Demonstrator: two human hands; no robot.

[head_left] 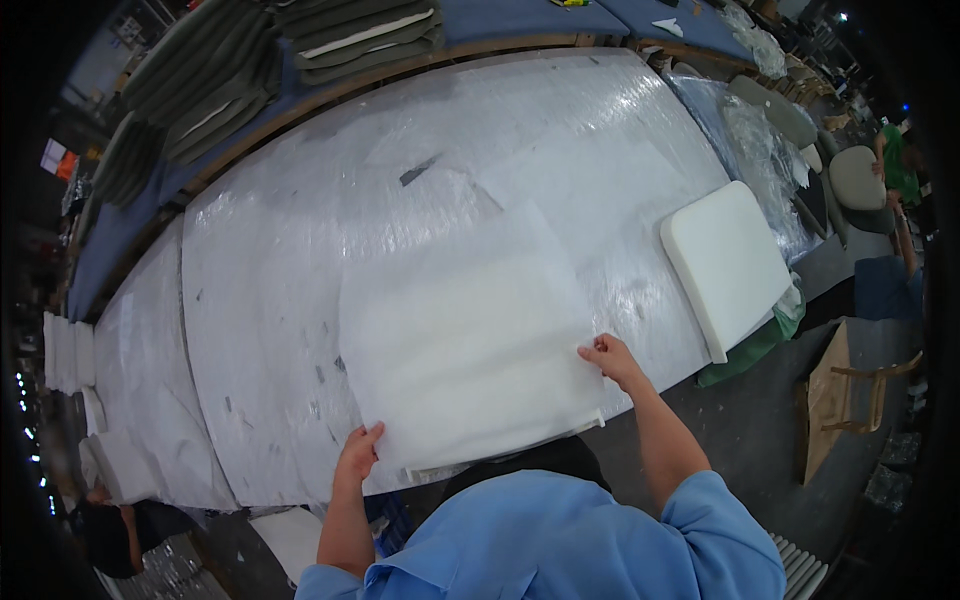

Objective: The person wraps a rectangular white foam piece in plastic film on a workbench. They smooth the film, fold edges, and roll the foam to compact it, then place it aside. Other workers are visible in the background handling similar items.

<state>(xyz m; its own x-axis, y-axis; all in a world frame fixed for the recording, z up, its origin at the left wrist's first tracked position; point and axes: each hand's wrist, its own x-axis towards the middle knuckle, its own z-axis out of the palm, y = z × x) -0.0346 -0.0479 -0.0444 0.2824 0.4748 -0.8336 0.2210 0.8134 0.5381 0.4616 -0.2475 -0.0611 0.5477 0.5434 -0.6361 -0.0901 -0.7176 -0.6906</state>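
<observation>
A thin, translucent white sheet (460, 270) lies over a cream-white foam pad (505, 440) at the near edge of the table. The pad's front edge shows below the sheet. My left hand (358, 456) is closed on the sheet's near left side, thumb on top. On the opposite side, my right hand (610, 361) pinches the sheet's right edge between thumb and fingers. Farther right rests a bare white foam seat pad (727, 262) with rounded corners.
Clear plastic film covers the wide table (270, 300). Stacks of grey-green cushions (360, 40) stand on a blue bench behind it. At right are a wooden chair frame (875, 390) and a person in green (898, 165); another person (110, 535) is at lower left.
</observation>
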